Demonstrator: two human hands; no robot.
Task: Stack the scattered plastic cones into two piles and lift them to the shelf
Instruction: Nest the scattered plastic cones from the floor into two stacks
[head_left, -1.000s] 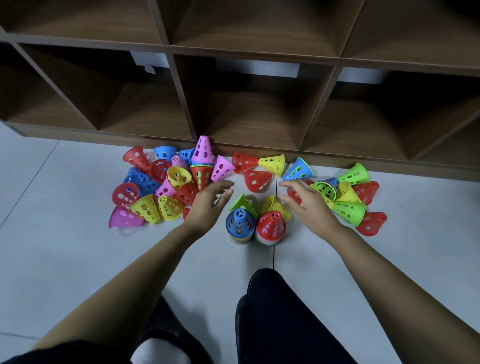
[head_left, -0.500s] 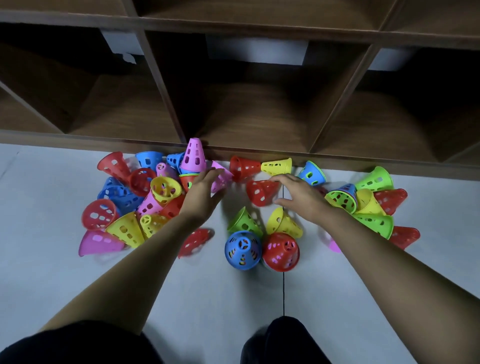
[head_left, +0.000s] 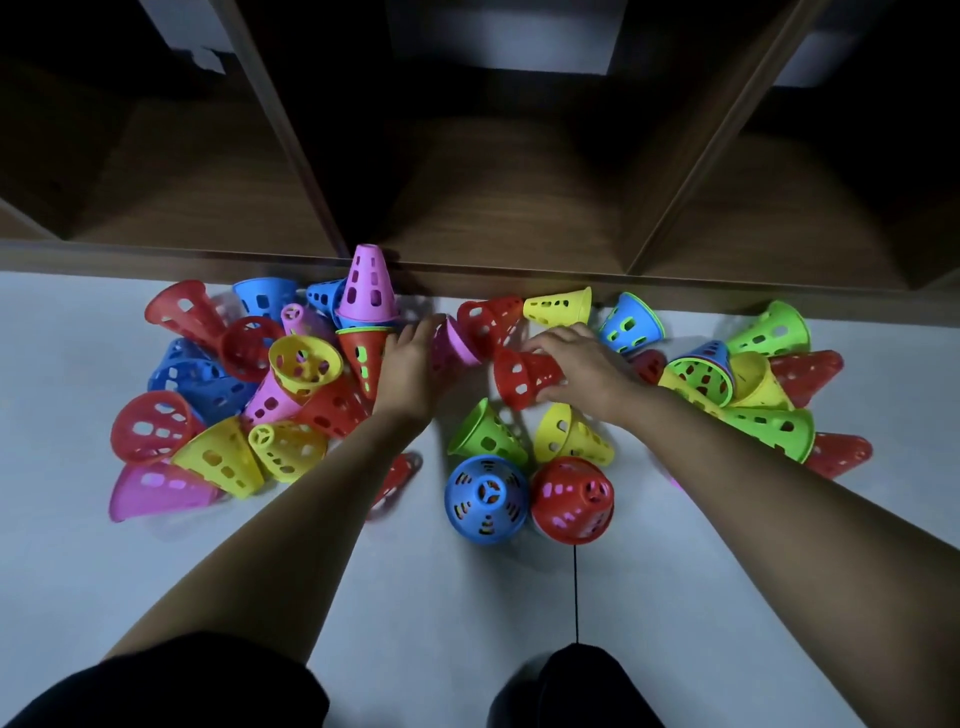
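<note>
1. Watching both hands out over the scatter on the floor (head_left: 467, 597), just short of the shelf (head_left: 519, 208). Loose cones lie on their sides left and right, and none are up in the shelf yet.
2. Right hand (head_left: 587, 369) has its fingers (head_left: 550, 340) curled over the narrow end of a red cone (head_left: 519, 376), thumb underneath. It's clamped on, and I'd say firmly enough to lift.
3. Left hand (head_left: 410, 364) lies against a pink cone (head_left: 457, 345). The fingers run fairly straight along it and the thumb is hidden, so I cannot tell whether they're closed on it or only touching.
4. Two piles stand side by side nearer to me: the blue-topped pile (head_left: 487, 499) and the red-topped pile (head_left: 571, 499). My read is early going, with most cones unstacked.
5. Risk one: the tall pink-topped stack (head_left: 366, 283) stands just beside the left wrist. A sideways pull-back could clip it and topple it into the heap.
6. Risk two: a green cone (head_left: 485, 434) and a yellow cone (head_left: 571, 436) lie between the hands and the piles. Dragging low on the way back could shove them into the piles and knock those over.
7. Risk three: this looks like light, holed, slick plastic. A cone dropped on crooked would sit jammed or tilted, and a leaning pile may spill on the lift to the shelf.
</note>
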